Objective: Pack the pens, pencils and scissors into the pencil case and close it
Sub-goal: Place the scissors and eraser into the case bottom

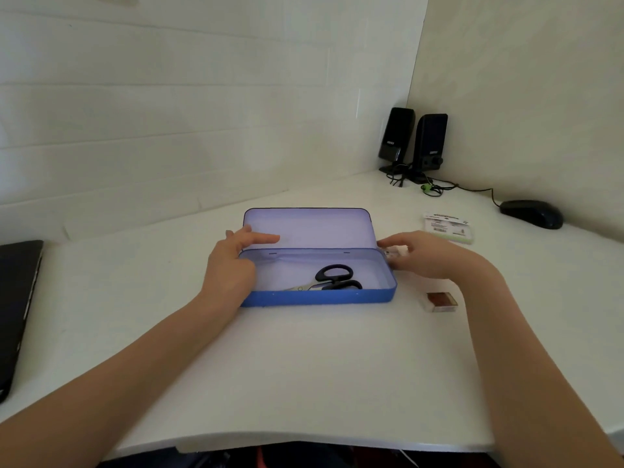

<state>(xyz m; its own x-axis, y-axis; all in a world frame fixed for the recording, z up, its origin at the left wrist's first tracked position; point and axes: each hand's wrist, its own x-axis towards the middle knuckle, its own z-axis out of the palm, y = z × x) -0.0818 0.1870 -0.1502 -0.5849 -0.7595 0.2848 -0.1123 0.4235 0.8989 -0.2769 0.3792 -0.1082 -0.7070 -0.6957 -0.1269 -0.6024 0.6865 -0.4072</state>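
Note:
A blue tin pencil case (pixel 317 297) lies open in the middle of the white desk, its lid (pixel 309 228) tilted back. Black-handled scissors (pixel 332 280) lie inside it, blades pointing left. My left hand (pixel 233 261) rests on the case's left end, fingers spread toward the lid. My right hand (pixel 425 255) is at the case's right end, fingers curled around a small white object (pixel 393 253) with dark print, held just above the rim. No pens or pencils show.
A small clear box with a brown insert (pixel 441 301) lies right of the case. A printed packet (pixel 447 228), a black mouse (pixel 531 213) and two black speakers (pixel 413 143) stand at the back right. A dark laptop (pixel 17 309) lies at the left edge.

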